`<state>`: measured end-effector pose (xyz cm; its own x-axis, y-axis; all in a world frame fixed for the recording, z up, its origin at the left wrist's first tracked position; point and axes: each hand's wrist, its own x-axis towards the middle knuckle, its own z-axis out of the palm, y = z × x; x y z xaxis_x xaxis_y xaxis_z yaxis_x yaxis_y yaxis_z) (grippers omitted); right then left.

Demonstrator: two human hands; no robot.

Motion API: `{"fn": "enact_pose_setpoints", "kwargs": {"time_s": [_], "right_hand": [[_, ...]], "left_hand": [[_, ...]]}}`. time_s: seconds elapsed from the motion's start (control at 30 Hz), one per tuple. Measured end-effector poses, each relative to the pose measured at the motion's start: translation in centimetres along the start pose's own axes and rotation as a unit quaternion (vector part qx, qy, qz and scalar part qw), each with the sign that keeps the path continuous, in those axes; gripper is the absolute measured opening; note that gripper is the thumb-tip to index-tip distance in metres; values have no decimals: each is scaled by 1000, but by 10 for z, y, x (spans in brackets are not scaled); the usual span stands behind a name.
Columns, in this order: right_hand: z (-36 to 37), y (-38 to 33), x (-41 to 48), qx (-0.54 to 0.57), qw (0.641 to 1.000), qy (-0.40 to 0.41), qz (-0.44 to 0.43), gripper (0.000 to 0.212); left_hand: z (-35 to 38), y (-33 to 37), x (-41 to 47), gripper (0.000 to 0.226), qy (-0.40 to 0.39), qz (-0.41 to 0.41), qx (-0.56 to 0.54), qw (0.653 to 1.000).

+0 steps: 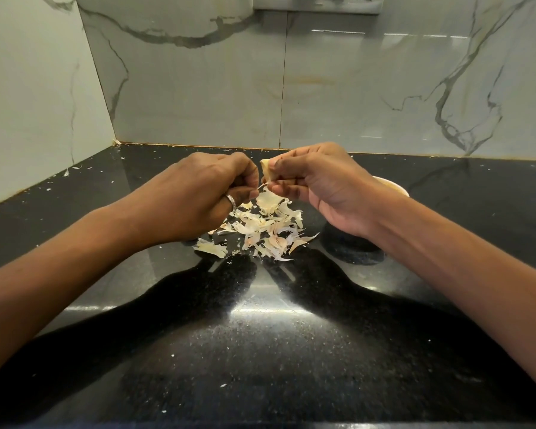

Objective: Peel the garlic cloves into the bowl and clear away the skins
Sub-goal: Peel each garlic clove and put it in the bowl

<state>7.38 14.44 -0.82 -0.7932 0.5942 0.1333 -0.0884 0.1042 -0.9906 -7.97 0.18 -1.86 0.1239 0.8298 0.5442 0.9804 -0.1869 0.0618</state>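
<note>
Head view: right hand (319, 187) pinches a garlic clove (266, 173) between thumb and curled fingers, above the counter (260, 351). Left hand (205, 193), fingers curled, pinches a strip of skin (263, 186) coming off it. Loose skins (260, 227) piled below. Bowl (396, 187) behind right wrist.

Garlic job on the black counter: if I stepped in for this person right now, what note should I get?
Left hand: fingers pinch a strip of skin that runs to the clove.
Right hand: grips the garlic clove above the counter.
Pile of skins: loose on the counter below both hands, with stray flakes farther out.
Bowl: behind the right wrist, mostly hidden; contents cannot be seen.
Done: many skins are off, judging by the pile.
Left: finish this clove, drop it in the bowl, clear the skins.
</note>
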Motion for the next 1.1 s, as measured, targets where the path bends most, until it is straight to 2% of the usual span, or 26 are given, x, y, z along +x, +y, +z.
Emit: {"fn": "enact_pose_setpoints", "kwargs": {"time_s": [0.2,0.33,0.57,0.8,1.1], "right_hand": [[-2,-5,-2,-5,999,33,-13,9],[-6,-7,-1,-14,998,49,-21,10],[-2,-5,-1,-40,999,16,11,11],[-2,-4,-2,-43,999,-13,21,15],[-1,-6,-5,-32,997,-63,27,13]], "left_hand": [[0,0,-1,11,-24,-1,2,1000],[0,0,-2,20,-33,-16,7,999],[-5,-3,-2,11,18,-23,52,998],[-7,-3,0,20,108,-24,48,993],[-7,-1,0,13,114,11,45,992]]}}
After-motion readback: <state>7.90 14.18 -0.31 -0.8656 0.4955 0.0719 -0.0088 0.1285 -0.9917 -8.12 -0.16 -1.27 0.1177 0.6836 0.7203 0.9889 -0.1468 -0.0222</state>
